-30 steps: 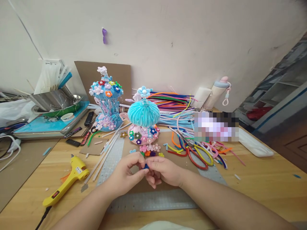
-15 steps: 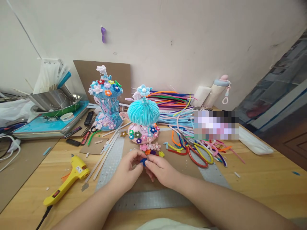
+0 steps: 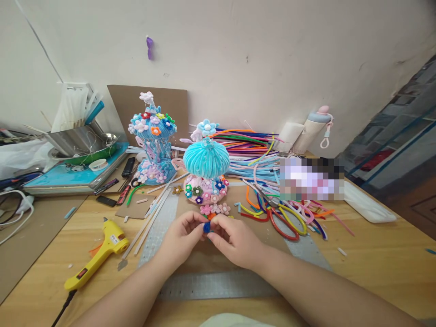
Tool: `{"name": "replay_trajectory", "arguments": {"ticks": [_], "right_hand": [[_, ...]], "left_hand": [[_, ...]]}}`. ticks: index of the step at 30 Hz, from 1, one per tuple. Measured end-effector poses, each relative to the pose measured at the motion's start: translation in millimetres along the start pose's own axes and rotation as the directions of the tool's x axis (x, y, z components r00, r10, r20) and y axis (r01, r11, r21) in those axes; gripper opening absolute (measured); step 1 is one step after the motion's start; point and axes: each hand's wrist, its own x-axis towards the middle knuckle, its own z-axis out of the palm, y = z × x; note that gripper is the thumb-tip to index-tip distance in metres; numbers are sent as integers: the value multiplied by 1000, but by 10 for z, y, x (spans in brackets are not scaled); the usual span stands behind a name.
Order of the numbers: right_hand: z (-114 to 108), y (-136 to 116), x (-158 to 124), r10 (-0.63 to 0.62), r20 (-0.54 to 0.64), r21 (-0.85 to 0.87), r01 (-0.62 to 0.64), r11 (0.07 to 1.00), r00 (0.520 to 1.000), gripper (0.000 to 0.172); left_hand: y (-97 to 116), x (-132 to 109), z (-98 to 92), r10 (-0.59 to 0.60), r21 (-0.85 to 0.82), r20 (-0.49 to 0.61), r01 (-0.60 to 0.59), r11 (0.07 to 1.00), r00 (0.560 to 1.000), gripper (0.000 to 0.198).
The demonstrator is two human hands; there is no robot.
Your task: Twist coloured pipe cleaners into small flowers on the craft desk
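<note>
A small dark blue fuzzy piece (image 3: 206, 227) is pinched between my left hand (image 3: 185, 236) and my right hand (image 3: 235, 238), low over the brown board in front of me. The fingers of both hands are closed on it and hide part of its shape. Just behind my fingertips lie small pipe-cleaner flowers (image 3: 223, 208), pink and orange. Behind them stands a turquoise ribbed dome (image 3: 206, 159) above a pink base (image 3: 204, 190) covered with small flowers. To its left rises a taller blue flowered piece (image 3: 155, 150).
A yellow glue gun (image 3: 98, 256) lies at the left with its cord. Scissors (image 3: 284, 222) rest among loose pipe cleaners (image 3: 254, 165) at the right. A metal pot (image 3: 76, 141) and a bottle (image 3: 308, 134) stand farther back.
My right thumb has lifted off the blue piece and the right fingers have shifted, so the piece shows turned differently. The view has moved slightly to the left.
</note>
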Motion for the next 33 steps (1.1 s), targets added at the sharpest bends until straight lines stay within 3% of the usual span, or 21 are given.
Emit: {"name": "replay_trajectory", "arguments": {"ticks": [4,8,13,16,19,22,27,33], "right_hand": [[5,-1,-8,-49,-29,-215,41,976,998,10],[38,-9,-16,-20,-52,-318,2,948,998,8],[112,-25,-28,32,-124,-425,-82,901,992,6],[127,-20,-36,14,-119,-444,-66,894,993,8],[101,-2,-39,-14,-90,-440,-27,898,996,9],[55,12,-33,-47,-80,-409,10,913,996,12],[13,7,-17,-75,-67,-310,51,949,995,14],[35,27,-2,-69,-68,-272,48,961,995,14]], "left_hand": [[-50,11,21,2,-1,18,-2,1000,1000,10],[-141,29,39,28,42,11,-29,999,1000,8],[-220,6,59,212,228,5,-208,951,977,8],[-220,-31,61,307,327,30,-300,896,951,8],[-195,-56,54,340,325,36,-333,885,940,8],[-152,-62,50,328,235,28,-325,916,944,6],[-76,-62,53,189,-11,26,-189,982,982,1],[-99,-49,38,196,110,40,-199,974,980,6]]}}
